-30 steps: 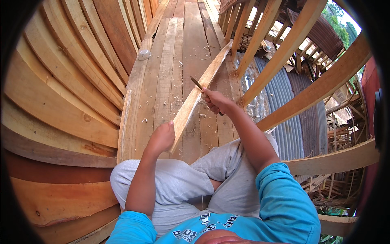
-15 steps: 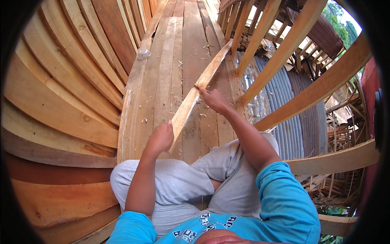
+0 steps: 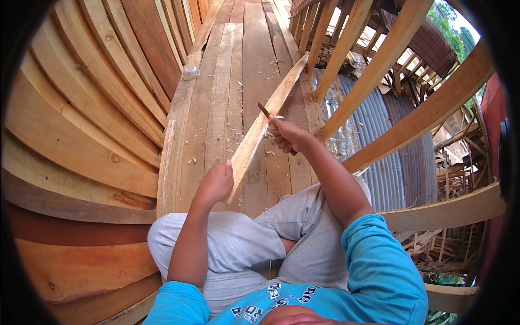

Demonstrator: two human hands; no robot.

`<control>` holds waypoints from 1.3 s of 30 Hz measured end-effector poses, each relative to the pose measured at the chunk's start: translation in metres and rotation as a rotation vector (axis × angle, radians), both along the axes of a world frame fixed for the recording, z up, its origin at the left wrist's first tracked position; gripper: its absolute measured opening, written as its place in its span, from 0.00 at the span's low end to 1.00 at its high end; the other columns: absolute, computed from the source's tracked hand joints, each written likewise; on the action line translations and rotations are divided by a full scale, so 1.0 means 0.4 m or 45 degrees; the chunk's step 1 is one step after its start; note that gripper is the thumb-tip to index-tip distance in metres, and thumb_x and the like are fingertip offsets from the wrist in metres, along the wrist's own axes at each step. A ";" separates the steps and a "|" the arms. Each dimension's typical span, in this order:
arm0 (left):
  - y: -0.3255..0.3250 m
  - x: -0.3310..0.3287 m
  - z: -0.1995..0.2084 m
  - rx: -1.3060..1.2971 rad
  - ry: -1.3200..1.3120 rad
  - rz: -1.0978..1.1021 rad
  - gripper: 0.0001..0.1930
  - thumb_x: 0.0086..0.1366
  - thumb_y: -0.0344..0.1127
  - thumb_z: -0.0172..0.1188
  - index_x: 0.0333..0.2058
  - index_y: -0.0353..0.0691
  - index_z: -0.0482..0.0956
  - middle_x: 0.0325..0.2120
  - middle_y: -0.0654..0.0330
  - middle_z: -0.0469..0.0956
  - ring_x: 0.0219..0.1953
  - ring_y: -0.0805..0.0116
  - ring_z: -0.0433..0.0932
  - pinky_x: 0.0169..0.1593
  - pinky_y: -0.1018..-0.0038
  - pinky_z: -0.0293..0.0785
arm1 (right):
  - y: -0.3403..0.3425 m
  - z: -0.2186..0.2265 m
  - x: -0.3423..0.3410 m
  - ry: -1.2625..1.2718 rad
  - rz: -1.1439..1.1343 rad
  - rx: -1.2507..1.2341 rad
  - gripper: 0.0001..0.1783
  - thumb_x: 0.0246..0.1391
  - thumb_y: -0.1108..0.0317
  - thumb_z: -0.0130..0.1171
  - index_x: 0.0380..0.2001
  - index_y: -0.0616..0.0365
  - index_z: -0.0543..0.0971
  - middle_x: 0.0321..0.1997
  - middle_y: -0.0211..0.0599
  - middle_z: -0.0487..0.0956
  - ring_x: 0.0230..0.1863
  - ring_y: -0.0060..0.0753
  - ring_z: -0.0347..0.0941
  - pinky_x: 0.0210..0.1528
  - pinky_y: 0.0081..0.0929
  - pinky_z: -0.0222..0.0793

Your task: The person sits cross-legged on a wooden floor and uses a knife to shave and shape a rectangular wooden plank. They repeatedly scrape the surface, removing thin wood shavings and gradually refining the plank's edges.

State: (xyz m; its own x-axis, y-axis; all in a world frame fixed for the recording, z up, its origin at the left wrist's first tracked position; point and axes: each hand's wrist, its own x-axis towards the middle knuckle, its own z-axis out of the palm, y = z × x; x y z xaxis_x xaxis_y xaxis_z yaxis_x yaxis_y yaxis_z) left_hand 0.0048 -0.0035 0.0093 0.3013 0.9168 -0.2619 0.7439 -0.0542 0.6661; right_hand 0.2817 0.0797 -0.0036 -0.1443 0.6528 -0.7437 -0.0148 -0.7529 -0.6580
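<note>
A long pale strip of wood (image 3: 252,142) slants across the plank floor, its near end by my lap and its far end by the slatted railing. My left hand (image 3: 218,181) is closed around its near end. My right hand (image 3: 287,135) grips a knife (image 3: 264,110) over the middle of the strip. The dark blade points up and left across the wood, and the handle's end pokes out below my fingers. Curled shavings (image 3: 269,131) cling to the strip's right edge, close to my knuckles.
Wood shavings lie scattered over the plank floor (image 3: 216,124). A small clear plastic container (image 3: 191,72) sits at the far left. Upright boards (image 3: 103,130) wall the left side. On the right, wooden railing slats (image 3: 374,70) stand before corrugated metal sheets (image 3: 379,146).
My right hand has turned and moved slightly right, so the knife's blade now shows, tilted up over the strip. A fresh shaving appears by it. My left hand stays at the near end.
</note>
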 end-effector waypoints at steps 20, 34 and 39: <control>0.011 -0.008 0.003 0.019 -0.012 0.035 0.30 0.75 0.45 0.31 0.34 0.22 0.77 0.34 0.29 0.76 0.40 0.31 0.76 0.49 0.50 0.70 | -0.013 -0.030 0.009 -0.796 0.137 0.918 0.28 0.63 0.47 0.51 0.30 0.65 0.80 0.20 0.37 0.75 0.26 0.28 0.72 0.28 0.34 0.64; -0.002 0.005 0.008 0.065 0.041 -0.016 0.29 0.75 0.44 0.32 0.32 0.25 0.76 0.33 0.31 0.76 0.39 0.32 0.75 0.48 0.49 0.70 | 0.025 -0.012 0.010 -0.530 0.134 0.242 0.29 0.65 0.41 0.42 0.17 0.50 0.67 0.13 0.24 0.60 0.12 0.22 0.52 0.13 0.30 0.46; 0.000 0.005 0.014 0.042 0.022 -0.014 0.29 0.75 0.44 0.31 0.33 0.25 0.77 0.33 0.30 0.76 0.39 0.32 0.75 0.49 0.49 0.70 | 0.034 -0.010 0.043 0.053 0.126 -0.011 0.30 0.67 0.41 0.36 0.13 0.41 0.54 0.11 0.17 0.48 0.10 0.16 0.39 0.12 0.23 0.33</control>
